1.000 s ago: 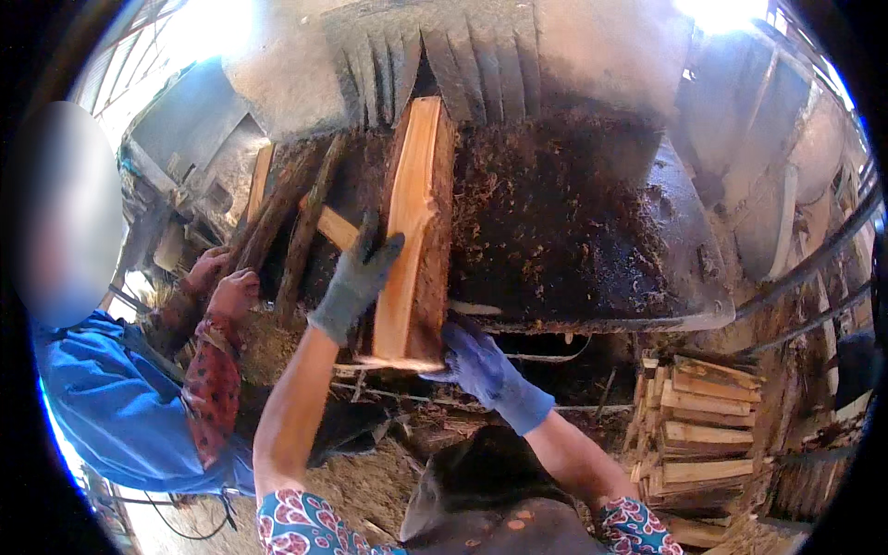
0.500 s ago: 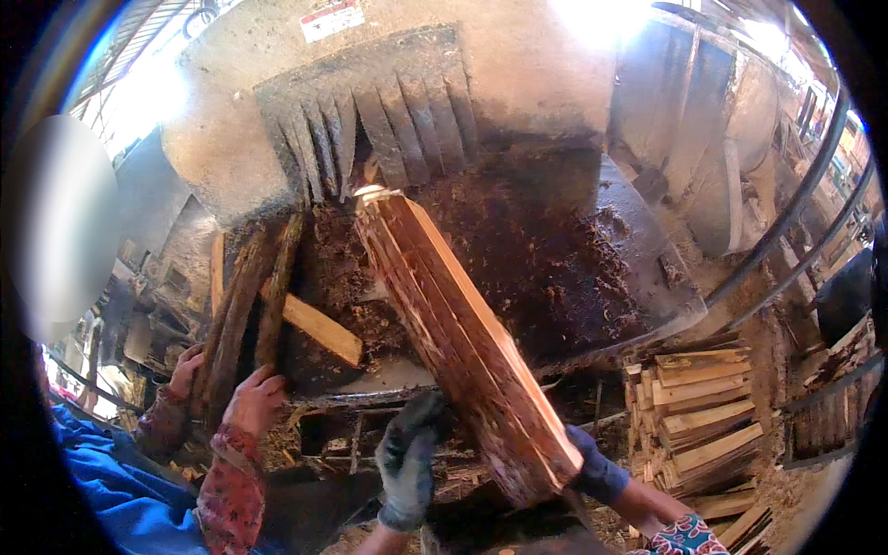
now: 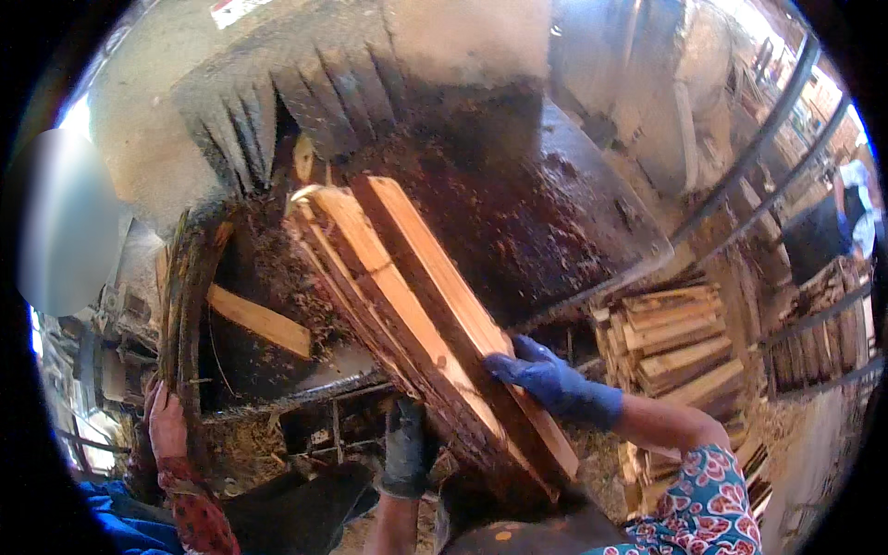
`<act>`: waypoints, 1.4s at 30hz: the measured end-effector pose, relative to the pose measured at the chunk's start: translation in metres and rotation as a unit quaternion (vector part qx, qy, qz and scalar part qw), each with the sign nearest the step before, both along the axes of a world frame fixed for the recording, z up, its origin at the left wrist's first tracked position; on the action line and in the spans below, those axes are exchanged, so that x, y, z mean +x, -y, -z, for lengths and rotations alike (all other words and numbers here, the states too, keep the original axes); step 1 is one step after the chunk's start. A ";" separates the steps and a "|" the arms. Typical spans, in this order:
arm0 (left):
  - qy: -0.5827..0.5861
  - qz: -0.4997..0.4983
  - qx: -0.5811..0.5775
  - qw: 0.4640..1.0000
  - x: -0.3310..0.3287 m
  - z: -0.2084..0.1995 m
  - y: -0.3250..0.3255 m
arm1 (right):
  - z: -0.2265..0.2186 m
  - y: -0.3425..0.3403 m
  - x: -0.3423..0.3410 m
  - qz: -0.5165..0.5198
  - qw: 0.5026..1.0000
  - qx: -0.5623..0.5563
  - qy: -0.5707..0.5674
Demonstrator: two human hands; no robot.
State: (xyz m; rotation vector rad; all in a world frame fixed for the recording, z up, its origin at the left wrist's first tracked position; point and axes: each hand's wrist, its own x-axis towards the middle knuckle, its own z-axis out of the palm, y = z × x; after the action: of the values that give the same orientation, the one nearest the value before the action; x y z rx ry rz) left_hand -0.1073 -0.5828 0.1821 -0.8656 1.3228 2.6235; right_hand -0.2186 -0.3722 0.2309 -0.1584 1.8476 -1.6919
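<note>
Several bark-edged wooden slabs slant from the machine's flap curtain down toward my body, pale sawn faces upward. At their right lies a plank, with a dark gap between it and the others. My right hand, in a blue glove, grips this plank's right edge near its lower half. My left hand, in a dark grey glove, is up against the left, bark side of the slabs; its fingers are in shadow and partly hidden. The slabs' far ends rest on the dark metal table.
At left a co-worker's hand holds upright bark strips. A short board lies on the table beside them. Stacked slabs stand at right, near curved dark bars. Another person is at far right.
The slabs have spread apart, showing a separate plank on the right. My right hand has moved from their lower end up onto that plank. The view has shifted right.
</note>
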 end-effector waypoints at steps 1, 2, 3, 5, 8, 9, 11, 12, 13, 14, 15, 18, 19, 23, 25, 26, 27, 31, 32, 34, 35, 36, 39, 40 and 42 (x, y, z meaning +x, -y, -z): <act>0.048 -0.014 -0.071 0.996 0.004 -0.008 -0.003 | 0.007 0.007 0.007 0.035 0.998 -0.034 0.032; -0.001 -0.024 -0.096 0.995 0.009 -0.013 -0.006 | 0.017 0.011 0.018 0.051 0.995 -0.083 0.031; -0.052 -0.027 -0.116 0.992 0.014 -0.014 -0.011 | 0.027 0.006 0.023 0.072 0.986 -0.150 0.006; -0.095 -0.044 -0.152 0.983 0.024 -0.008 -0.027 | 0.052 -0.003 0.037 0.060 0.991 -0.115 0.000; -0.112 -0.023 -0.244 0.963 0.032 0.009 -0.052 | 0.098 -0.026 0.041 0.052 0.957 -0.176 0.224; -0.132 0.040 -0.286 0.948 0.033 0.012 -0.059 | 0.120 -0.027 0.038 0.052 0.946 -0.220 0.233; -0.182 0.142 -0.369 0.900 0.030 0.012 -0.072 | 0.165 -0.023 0.036 0.054 0.898 -0.392 0.193; -0.159 0.151 -0.341 0.914 0.025 0.009 -0.080 | 0.188 -0.028 0.032 0.070 0.911 -0.357 0.197; -0.133 0.154 -0.313 0.928 0.020 0.004 -0.087 | 0.209 -0.037 0.032 0.114 0.956 -0.231 -0.141; -0.104 0.157 -0.288 0.939 0.014 -0.002 -0.100 | 0.223 -0.052 0.032 0.134 0.934 -0.205 -0.260; -0.090 0.267 -0.338 0.898 0.004 -0.011 -0.108 | 0.232 -0.067 0.033 0.167 0.897 -0.169 -0.374; -0.139 0.370 -0.269 0.878 -0.023 -0.028 -0.167 | 0.216 -0.147 0.071 0.264 0.890 -0.366 -0.056; -0.197 0.384 -0.340 0.836 -0.035 -0.029 -0.193 | 0.202 -0.173 0.084 0.287 0.857 -0.425 0.050; -0.246 0.489 -0.293 0.784 -0.078 -0.028 -0.292 | 0.148 -0.247 0.112 0.492 0.739 -0.457 0.061; -0.274 0.513 -0.304 0.754 -0.098 -0.026 -0.331 | 0.143 -0.279 0.108 0.554 0.800 -0.224 -0.050; -0.279 0.520 -0.301 0.749 -0.106 -0.026 -0.346 | 0.145 -0.295 0.103 0.563 0.810 -0.119 -0.109; -0.286 0.525 -0.299 0.744 -0.116 -0.026 -0.356 | 0.152 -0.309 0.095 0.629 0.651 -0.425 0.001; -0.270 0.488 -0.324 0.764 -0.143 -0.026 -0.361 | 0.206 -0.388 0.053 0.706 0.611 -0.352 0.060; -0.241 0.476 -0.341 0.774 -0.146 -0.026 -0.356 | 0.223 -0.401 0.046 0.736 0.629 -0.247 0.033; -0.214 0.424 -0.363 0.802 -0.146 -0.027 -0.341 | 0.256 -0.424 0.031 0.728 0.642 -0.219 0.102; -0.219 0.390 -0.363 0.817 -0.145 -0.029 -0.332 | 0.267 -0.429 0.034 0.714 0.661 -0.180 0.146; -0.204 0.353 -0.338 0.848 -0.143 -0.032 -0.322 | 0.277 -0.431 0.032 0.701 0.679 -0.155 0.154; -0.192 0.218 -0.414 0.863 -0.132 -0.046 -0.280 | 0.291 -0.418 0.032 0.663 0.708 -0.171 0.172; -0.143 0.214 -0.421 0.870 -0.126 -0.053 -0.263 | 0.292 -0.405 0.031 0.656 0.733 -0.117 0.136; -0.026 0.163 -0.430 0.887 -0.110 -0.076 -0.215 | 0.284 -0.383 0.038 0.563 0.811 -0.126 0.094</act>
State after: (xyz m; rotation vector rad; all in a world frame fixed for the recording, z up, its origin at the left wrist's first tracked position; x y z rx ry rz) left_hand -0.2171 -0.3680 0.2581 -0.5339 2.4433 1.7599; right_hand -0.1810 0.0103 -0.0530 1.1892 1.5970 -2.5600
